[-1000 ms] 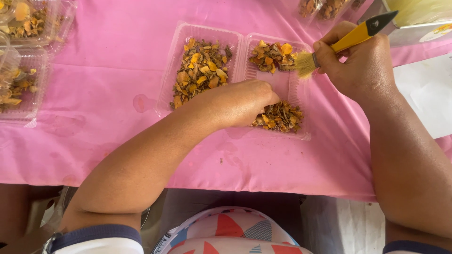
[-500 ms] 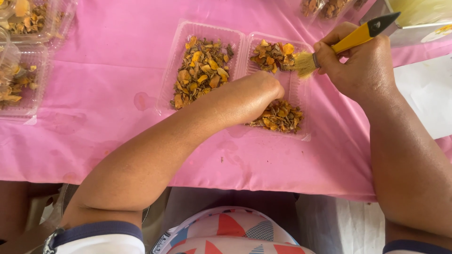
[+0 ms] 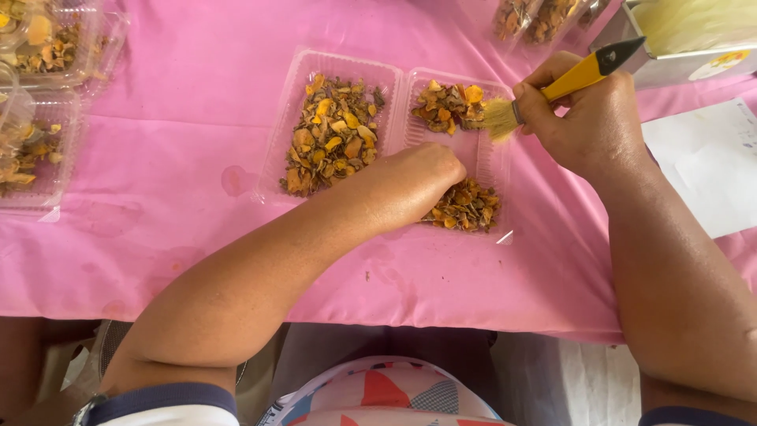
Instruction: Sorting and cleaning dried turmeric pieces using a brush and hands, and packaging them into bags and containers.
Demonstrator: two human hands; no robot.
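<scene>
- Head view: open clear clamshell tray (image 3: 390,79) lies mid-table on pink cloth (image 3: 181,118), bare cloth toward the near edge.
- Left hand (image 3: 414,185), curled, has slid further over the right compartment's lower dried pieces (image 3: 465,207); its grasp cannot be told.
- Right hand (image 3: 587,118) stays clenched around yellow brush (image 3: 552,88), bristles beside the upper pile.
- More trays (image 3: 43,102) crowd the left.

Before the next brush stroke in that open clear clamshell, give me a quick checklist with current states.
1. Brush gripped: ok, right hand holds the yellow handle.
2. Bristles placed: ok, inside the right half of the clamshell tray, beside the far pile.
3. Tray steadied: ok, left hand rests on the tray's right half.
4. Left fingers out of the brush path: cannot tell, fingertips hidden.
5. Near pile inside the tray: ok, partly covered by the left hand.
6. Left half contents contained: ok, nothing visibly spilled on the pink tablecloth.
</scene>
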